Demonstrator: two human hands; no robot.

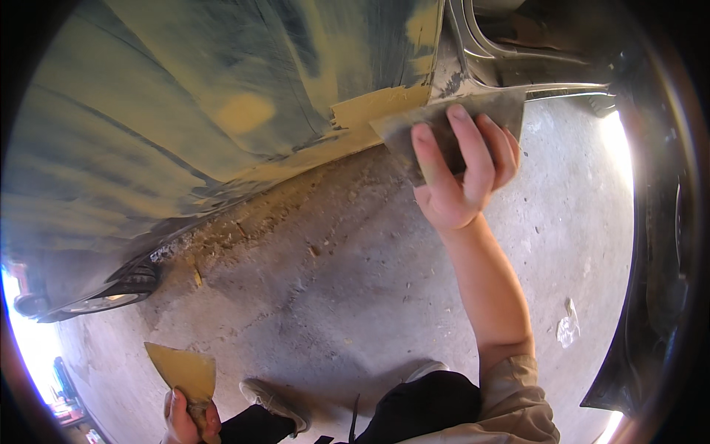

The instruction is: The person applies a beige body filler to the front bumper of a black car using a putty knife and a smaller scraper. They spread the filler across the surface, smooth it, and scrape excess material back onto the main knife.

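My right hand (466, 166) grips a flat grey spreader (506, 109), fingers spread over its face. The spreader's far edge lies at the lower corner of a car body panel (185, 81), beside a band of yellow filler (381, 103). Whether the edge touches the panel I cannot tell. At the lower left, my left hand (188, 422) is closed around the handle of a putty knife (185, 368). Its wide blade is coated yellowish and points up and away from me. Most of that handle is hidden by my fingers.
Yellow filler patches and sanded streaks mark the panel. A dark door-sill area (532, 66) lies at the far right, a wheel (111, 292) at the left. Crumbs and a scrap of clear plastic (568, 324) lie on the concrete floor (333, 296). My shoes are below.
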